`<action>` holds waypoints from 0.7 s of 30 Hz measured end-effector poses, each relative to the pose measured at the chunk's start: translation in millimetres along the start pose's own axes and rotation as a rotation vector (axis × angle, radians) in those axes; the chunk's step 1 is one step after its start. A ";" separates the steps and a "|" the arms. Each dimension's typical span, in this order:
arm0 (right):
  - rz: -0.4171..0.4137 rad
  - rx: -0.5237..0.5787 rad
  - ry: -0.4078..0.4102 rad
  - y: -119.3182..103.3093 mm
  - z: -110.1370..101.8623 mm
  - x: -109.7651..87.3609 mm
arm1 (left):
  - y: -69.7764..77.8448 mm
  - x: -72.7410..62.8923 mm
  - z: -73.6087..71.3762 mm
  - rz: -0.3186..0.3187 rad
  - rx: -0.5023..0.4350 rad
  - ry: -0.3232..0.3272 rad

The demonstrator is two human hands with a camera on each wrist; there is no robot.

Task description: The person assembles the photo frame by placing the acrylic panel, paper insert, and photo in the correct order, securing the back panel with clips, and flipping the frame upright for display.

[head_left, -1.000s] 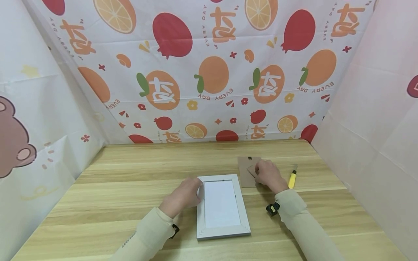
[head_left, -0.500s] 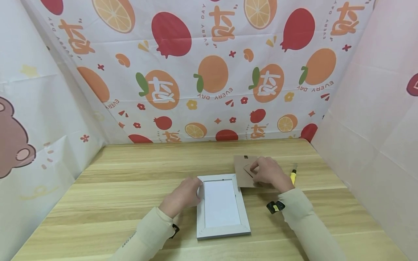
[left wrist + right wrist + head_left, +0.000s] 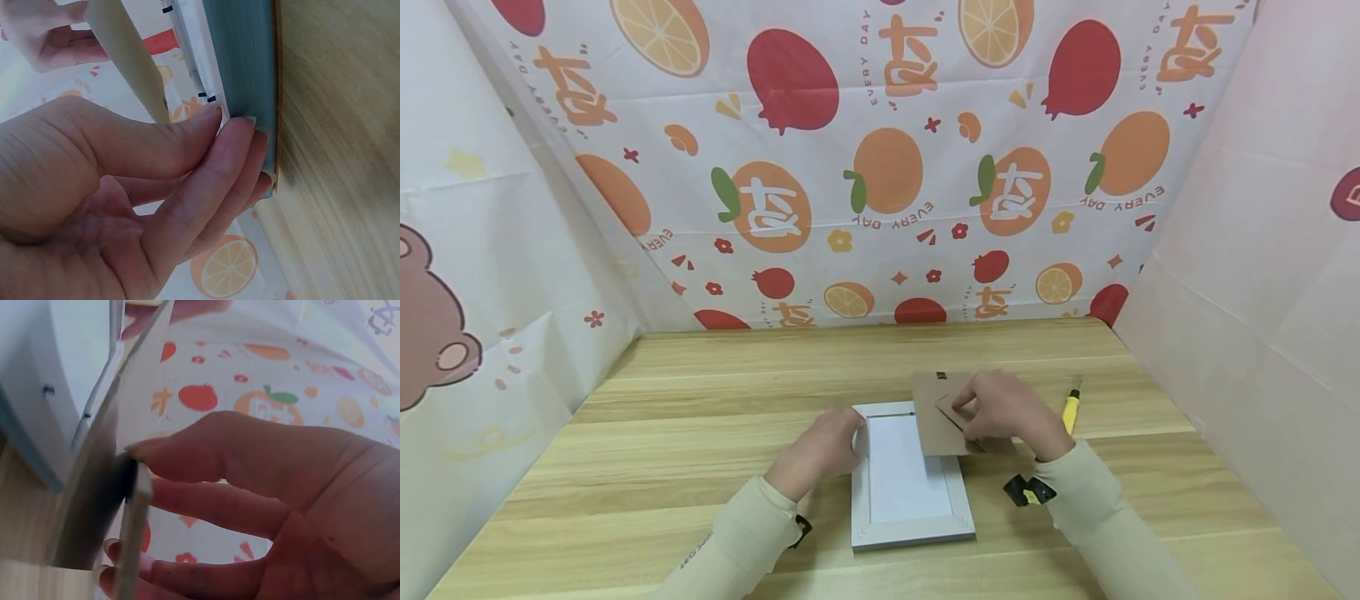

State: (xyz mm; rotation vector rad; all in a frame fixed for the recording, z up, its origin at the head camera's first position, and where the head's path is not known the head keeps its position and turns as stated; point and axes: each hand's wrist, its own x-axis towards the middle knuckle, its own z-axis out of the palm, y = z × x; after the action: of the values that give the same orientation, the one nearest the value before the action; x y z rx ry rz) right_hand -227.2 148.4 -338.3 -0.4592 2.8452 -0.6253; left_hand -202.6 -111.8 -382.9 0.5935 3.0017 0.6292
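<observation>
White frame (image 3: pixel 913 531) lies on the tabletop (image 3: pixel 700 433), about midway between its left and right edges, well apart from the far edge. Left hand (image 3: pixel 820 447): thumb and fingers grip the frame's left side near its upper corner. Right hand (image 3: pixel 1009 410): fingers pinch the flap (image 3: pixel 134 525) of the brown board (image 3: pixel 931 429), held tilted over the frame's upper right part. Yellow-handled tool (image 3: pixel 1071 413) lies toward the right edge.

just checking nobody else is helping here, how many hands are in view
2. The left hand is at the left edge of the white frame; the right hand holds the brown board over the frame's upper right. No others show.
</observation>
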 end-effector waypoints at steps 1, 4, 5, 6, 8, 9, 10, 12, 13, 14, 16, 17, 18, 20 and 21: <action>-0.010 -0.003 -0.006 -2.1 1.5 -0.9 | -0.1 0.2 0.0 -0.002 0.002 -0.002; -0.038 -0.010 -0.027 -8.0 5.4 -4.0 | -0.5 0.7 0.6 -0.010 0.008 -0.010; -0.047 -0.010 -0.035 -9.8 6.5 -5.0 | -0.4 0.8 0.6 -0.014 0.008 -0.013; -0.055 -0.013 -0.042 -11.3 7.5 -5.8 | -0.5 0.9 0.7 -0.017 0.008 -0.014; -0.072 -0.024 -0.055 -14.3 9.1 -7.4 | -0.3 1.1 0.8 -0.027 0.005 -0.020; -0.079 -0.028 -0.063 -15.5 9.9 -7.9 | -0.2 1.1 0.8 -0.029 0.003 -0.021; -0.089 -0.032 -0.070 -16.4 10.8 -8.5 | -0.1 1.2 0.8 -0.032 0.002 -0.023; -0.109 -0.044 -0.080 -18.1 12.6 -9.3 | -0.1 1.3 0.8 -0.037 0.002 -0.026; -0.120 -0.048 -0.086 -18.9 13.4 -9.9 | 0.3 1.3 0.4 -0.039 0.003 -0.028; -0.131 -0.049 -0.092 -19.5 14.2 -10.2 | 0.4 1.3 0.4 -0.042 0.002 -0.031; -0.149 -0.046 -0.102 -21.3 15.5 -11.6 | 0.5 1.3 0.1 -0.046 0.003 -0.032; -0.159 -0.046 -0.104 -22.1 15.9 -12.1 | 0.6 1.2 -0.1 -0.047 0.003 -0.033; -0.166 -0.042 -0.108 -22.8 16.5 -12.7 | 0.8 1.1 -0.5 -0.046 0.004 -0.031; -0.181 -0.039 -0.115 -24.2 17.1 -13.6 | 0.9 1.0 -0.9 -0.043 0.006 -0.029; -0.189 -0.041 -0.118 -24.8 17.6 -14.0 | 0.9 1.0 -1.1 -0.041 0.007 -0.027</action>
State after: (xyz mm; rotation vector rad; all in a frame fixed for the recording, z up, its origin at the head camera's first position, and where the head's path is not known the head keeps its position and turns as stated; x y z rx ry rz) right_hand -203.4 125.1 -341.6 -0.7522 2.7275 -0.5520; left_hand -203.3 -111.1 -381.5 0.5343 2.9841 0.6040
